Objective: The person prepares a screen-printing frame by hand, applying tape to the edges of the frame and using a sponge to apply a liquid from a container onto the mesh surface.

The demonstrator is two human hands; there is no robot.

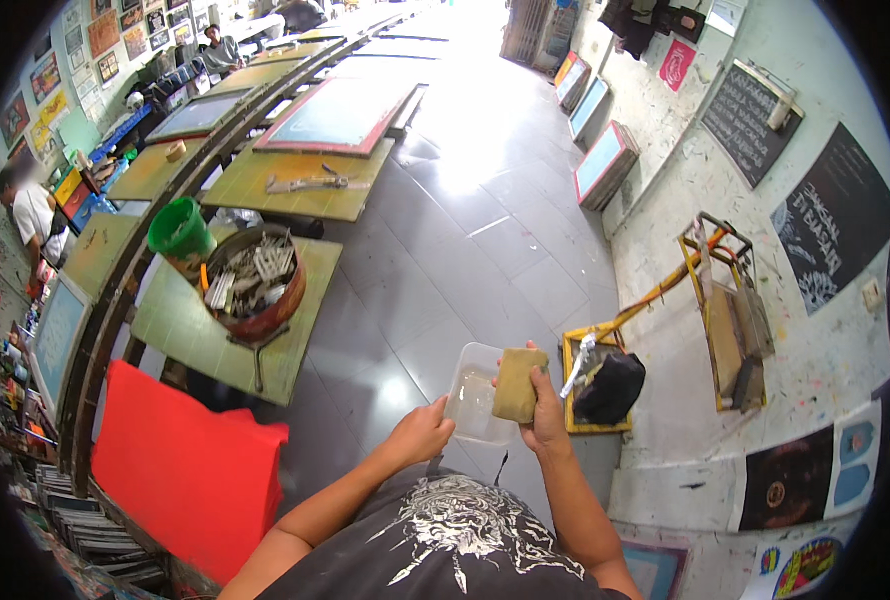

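My left hand (420, 435) grips the left rim of a clear plastic container (473, 385), held in front of my body. A little liquid or wet shine shows on its bottom. In my right hand (545, 415) is a yellow-brown rectangular sponge (517, 386), with the thumb along its right side. The sponge is upright over the container's right part and hides some of it. Whether the right fingers also touch the container cannot be seen.
To the left stand a rusty pot (255, 285) of scraps and a green bucket (180, 235) on a worktable (180, 335). Red fabric (185, 470) lies nearer. At right is a yellow-framed trolley (597, 425) with a black bundle. Two people are at the far left.
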